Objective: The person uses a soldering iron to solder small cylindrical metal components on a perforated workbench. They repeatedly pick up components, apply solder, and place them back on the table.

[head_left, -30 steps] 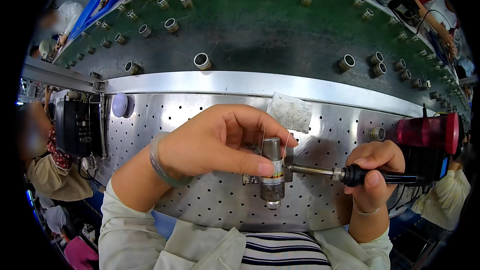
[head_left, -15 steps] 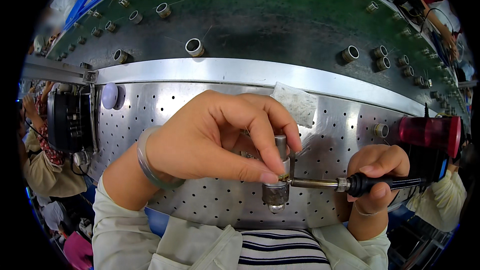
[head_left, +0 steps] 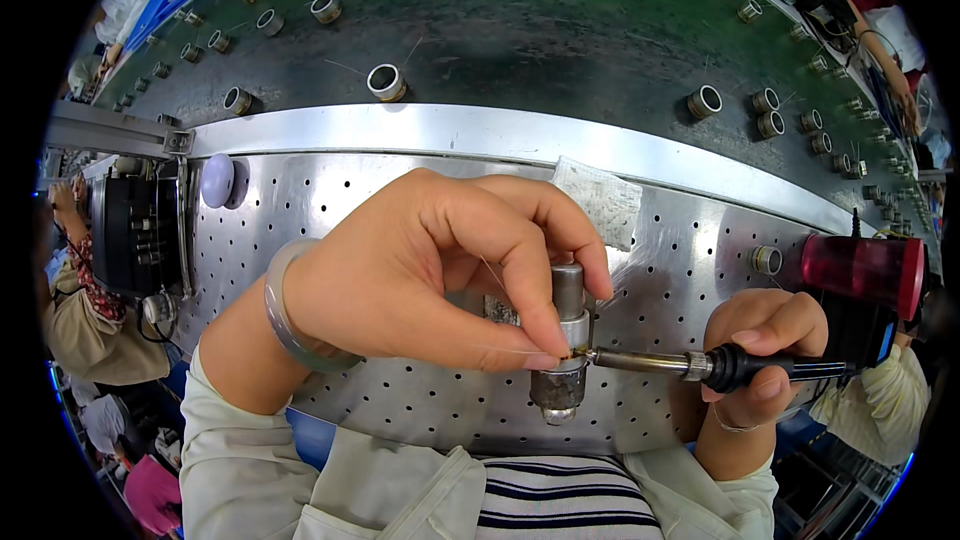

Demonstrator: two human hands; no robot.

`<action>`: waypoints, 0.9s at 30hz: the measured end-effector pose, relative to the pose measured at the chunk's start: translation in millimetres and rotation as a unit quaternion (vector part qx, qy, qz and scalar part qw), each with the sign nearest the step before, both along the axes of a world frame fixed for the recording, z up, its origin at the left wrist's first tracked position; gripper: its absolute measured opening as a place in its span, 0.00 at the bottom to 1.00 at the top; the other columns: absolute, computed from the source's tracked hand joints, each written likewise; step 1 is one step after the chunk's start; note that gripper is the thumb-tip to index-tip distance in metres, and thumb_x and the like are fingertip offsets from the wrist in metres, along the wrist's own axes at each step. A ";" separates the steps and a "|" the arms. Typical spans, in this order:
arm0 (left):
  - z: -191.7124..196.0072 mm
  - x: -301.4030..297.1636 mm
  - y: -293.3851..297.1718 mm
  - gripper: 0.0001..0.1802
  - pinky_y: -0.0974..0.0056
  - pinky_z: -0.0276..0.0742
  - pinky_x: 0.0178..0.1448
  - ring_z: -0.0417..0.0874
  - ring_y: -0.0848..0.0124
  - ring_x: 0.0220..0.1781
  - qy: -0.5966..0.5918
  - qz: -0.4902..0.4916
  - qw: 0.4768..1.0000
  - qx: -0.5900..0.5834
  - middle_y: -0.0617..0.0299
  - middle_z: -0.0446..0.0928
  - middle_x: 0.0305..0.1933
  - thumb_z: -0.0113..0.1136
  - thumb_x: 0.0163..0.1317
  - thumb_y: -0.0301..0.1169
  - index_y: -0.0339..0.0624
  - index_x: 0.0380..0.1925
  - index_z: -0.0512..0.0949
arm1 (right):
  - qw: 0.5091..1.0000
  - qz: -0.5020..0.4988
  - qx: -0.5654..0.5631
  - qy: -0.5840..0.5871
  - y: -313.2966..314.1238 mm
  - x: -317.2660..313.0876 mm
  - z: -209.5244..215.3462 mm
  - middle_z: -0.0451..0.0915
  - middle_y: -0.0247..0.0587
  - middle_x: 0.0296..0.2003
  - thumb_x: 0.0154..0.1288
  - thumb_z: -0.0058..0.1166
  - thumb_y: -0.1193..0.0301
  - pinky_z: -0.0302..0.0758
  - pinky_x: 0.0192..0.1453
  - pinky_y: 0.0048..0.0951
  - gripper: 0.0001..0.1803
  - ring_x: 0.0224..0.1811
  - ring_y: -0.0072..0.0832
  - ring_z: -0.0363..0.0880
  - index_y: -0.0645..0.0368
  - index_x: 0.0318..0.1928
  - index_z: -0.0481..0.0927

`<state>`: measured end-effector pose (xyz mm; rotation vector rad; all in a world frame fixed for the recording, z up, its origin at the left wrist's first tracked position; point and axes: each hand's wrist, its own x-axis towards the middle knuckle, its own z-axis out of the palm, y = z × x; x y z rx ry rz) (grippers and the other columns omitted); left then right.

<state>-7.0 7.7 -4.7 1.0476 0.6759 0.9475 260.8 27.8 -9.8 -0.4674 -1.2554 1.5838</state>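
Observation:
My left hand (head_left: pixel 440 260) is closed in a pinch on a thin wire (head_left: pixel 495 348), its thumb and forefinger at the side of a metal holding fixture (head_left: pixel 557 388). A round steel post (head_left: pixel 568 285) rises from this fixture, with a silvery ring-shaped part (head_left: pixel 576 328) around it, partly hidden by my fingers. In my right hand (head_left: pixel 770 335) is a soldering iron (head_left: pixel 655 364) with a black grip. Its metal tip meets the ring part's lower edge, close beside my left fingertips. Whether the tip touches the wire is too small to tell.
Under the fixture is a perforated metal plate (head_left: pixel 390 400), with a pale cloth pad (head_left: pixel 600 202), a lilac knob (head_left: pixel 217 181), a loose metal ring (head_left: pixel 767 260) and a red container (head_left: pixel 862 268). Beyond a metal rail, several wired rings (head_left: pixel 387 82) stand on a green belt (head_left: pixel 540 50). Other people sit at both sides.
The soldering iron has tilted slightly, its tip end a little higher in the picture. My left hand keeps its pinch beside the fixture. The whole view has shifted a little.

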 end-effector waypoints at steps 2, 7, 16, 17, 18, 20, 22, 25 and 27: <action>-0.4 0.3 0.5 0.08 0.65 0.72 0.51 0.79 0.62 0.45 0.003 0.001 1.000 0.007 0.44 0.77 0.43 0.70 0.39 0.17 0.39 0.22 0.84 | 1.000 -0.002 0.002 -0.004 0.1 -0.5 0.0 0.76 0.45 0.20 0.51 0.67 0.74 0.71 0.17 0.23 0.16 0.15 0.26 0.75 0.70 0.34 0.73; 1.6 0.1 0.6 0.08 0.65 0.72 0.51 0.79 0.62 0.45 0.006 0.000 1.000 0.014 0.43 0.77 0.43 0.70 0.40 0.18 0.39 0.22 0.84 | 1.000 0.009 0.013 0.001 1.8 -0.9 -0.9 0.76 0.45 0.20 0.52 0.67 0.75 0.70 0.17 0.22 0.16 0.15 0.27 0.76 0.70 0.35 0.73; 3.7 0.7 0.6 0.08 0.65 0.72 0.51 0.79 0.62 0.44 0.017 -0.002 1.000 0.013 0.43 0.77 0.43 0.69 0.40 0.16 0.38 0.22 0.83 | 0.999 0.011 0.049 -0.015 2.4 2.5 -2.5 0.76 0.44 0.20 0.51 0.67 0.75 0.66 0.16 0.23 0.16 0.13 0.24 0.71 0.70 0.35 0.73; 2.6 0.4 1.2 0.08 0.65 0.72 0.50 0.79 0.62 0.44 0.009 -0.009 1.000 0.019 0.43 0.77 0.43 0.68 0.41 0.15 0.38 0.24 0.83 | 0.998 0.011 0.051 -0.019 2.5 2.6 -2.3 0.76 0.44 0.20 0.51 0.67 0.75 0.67 0.16 0.23 0.16 0.13 0.24 0.71 0.70 0.35 0.73; 1.5 0.1 1.9 0.09 0.66 0.72 0.50 0.79 0.62 0.44 0.001 -0.015 1.000 0.025 0.43 0.77 0.44 0.67 0.42 0.15 0.37 0.26 0.83 | 0.998 0.011 0.053 -0.022 2.6 2.9 -1.7 0.76 0.44 0.20 0.51 0.67 0.75 0.67 0.16 0.23 0.16 0.14 0.24 0.71 0.69 0.35 0.73; -1.7 -1.3 4.3 0.13 0.67 0.74 0.48 0.79 0.63 0.45 -0.029 -0.033 0.999 0.018 0.42 0.77 0.44 0.66 0.43 0.14 0.33 0.33 0.82 | 0.998 0.015 0.053 -0.026 2.8 3.5 -0.7 0.76 0.44 0.20 0.51 0.67 0.75 0.67 0.17 0.23 0.16 0.14 0.24 0.71 0.69 0.34 0.73; 4.4 -0.5 5.3 0.19 0.70 0.75 0.45 0.80 0.64 0.47 -0.046 -0.038 0.997 -0.049 0.42 0.78 0.45 0.65 0.45 0.14 0.29 0.41 0.80 | 0.998 0.023 0.049 -0.027 4.0 5.2 -0.5 0.76 0.45 0.20 0.51 0.68 0.75 0.67 0.17 0.23 0.16 0.14 0.24 0.71 0.69 0.34 0.73; 4.1 0.9 6.8 0.29 0.77 0.78 0.38 0.81 0.69 0.44 -0.062 -0.056 0.992 -0.096 0.42 0.79 0.45 0.63 0.48 0.14 0.24 0.54 0.71 | 0.996 0.019 0.073 -0.038 5.7 6.6 -1.7 0.76 0.45 0.19 0.51 0.68 0.74 0.66 0.16 0.23 0.17 0.13 0.24 0.71 0.69 0.34 0.73; 6.7 2.1 7.8 0.29 0.78 0.78 0.37 0.82 0.71 0.41 -0.062 -0.061 0.991 -0.104 0.43 0.79 0.43 0.63 0.48 0.14 0.24 0.54 0.70 | 0.996 0.027 0.078 -0.034 8.1 7.9 -1.8 0.76 0.45 0.19 0.51 0.68 0.74 0.66 0.15 0.23 0.17 0.13 0.24 0.71 0.69 0.34 0.73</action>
